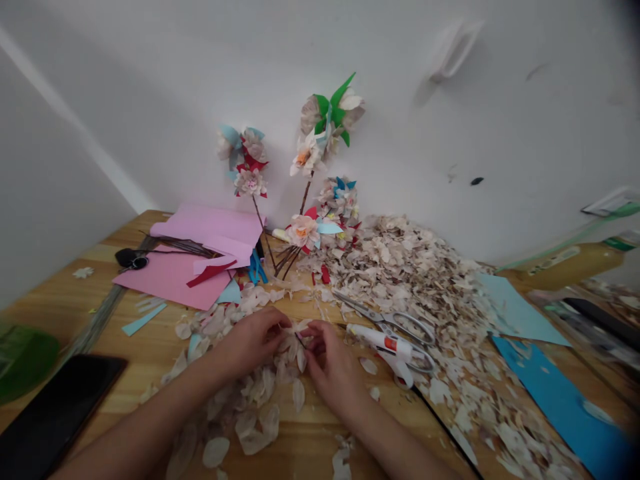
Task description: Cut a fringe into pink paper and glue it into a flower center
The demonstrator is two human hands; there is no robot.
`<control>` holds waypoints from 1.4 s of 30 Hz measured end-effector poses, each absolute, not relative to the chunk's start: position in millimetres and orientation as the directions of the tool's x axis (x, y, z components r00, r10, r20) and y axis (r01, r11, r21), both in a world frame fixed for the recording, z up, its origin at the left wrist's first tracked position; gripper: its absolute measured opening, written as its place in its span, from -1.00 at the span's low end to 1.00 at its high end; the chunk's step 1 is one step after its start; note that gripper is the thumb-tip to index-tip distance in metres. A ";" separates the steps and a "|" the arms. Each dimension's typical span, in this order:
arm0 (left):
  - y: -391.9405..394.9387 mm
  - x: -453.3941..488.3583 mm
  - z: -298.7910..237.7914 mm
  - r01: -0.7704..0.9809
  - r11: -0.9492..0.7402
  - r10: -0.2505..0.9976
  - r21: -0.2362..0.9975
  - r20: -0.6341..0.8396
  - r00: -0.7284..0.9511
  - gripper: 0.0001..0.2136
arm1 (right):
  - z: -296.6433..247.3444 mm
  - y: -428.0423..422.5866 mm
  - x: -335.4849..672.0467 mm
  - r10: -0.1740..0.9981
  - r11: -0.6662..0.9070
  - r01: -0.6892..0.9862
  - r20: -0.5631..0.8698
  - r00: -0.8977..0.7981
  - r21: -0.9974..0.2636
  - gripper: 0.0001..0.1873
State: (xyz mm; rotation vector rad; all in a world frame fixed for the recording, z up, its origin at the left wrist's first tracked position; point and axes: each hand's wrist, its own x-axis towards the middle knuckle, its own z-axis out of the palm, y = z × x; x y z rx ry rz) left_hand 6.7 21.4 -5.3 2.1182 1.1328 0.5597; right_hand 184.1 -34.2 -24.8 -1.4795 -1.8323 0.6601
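Head view: wooden table [115, 347], white walls [440, 120]

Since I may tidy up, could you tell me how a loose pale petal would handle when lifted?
The petal looks thin and papery, so it is probably light and floppy. Its slight curl suggests it may tear or crumble if pinched.
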 end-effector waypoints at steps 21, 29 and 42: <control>22.4 5.4 -1.9 0.571 -0.393 0.845 0.721 0.038 0.533 -0.80 | -27.5 -34.7 184.6 0.969 0.241 0.647 0.211 -0.125 -0.723 -0.57; 20.9 4.3 0.8 0.571 -0.377 0.872 0.729 0.072 0.484 -0.77 | -27.4 -34.6 184.1 0.967 0.237 0.688 0.233 -0.101 -0.686 -0.58; 16.2 -19.0 15.8 0.558 -0.305 0.949 0.772 0.201 0.242 -0.79 | 25.0 -91.3 265.1 0.715 0.452 0.683 0.691 0.108 -0.574 -0.76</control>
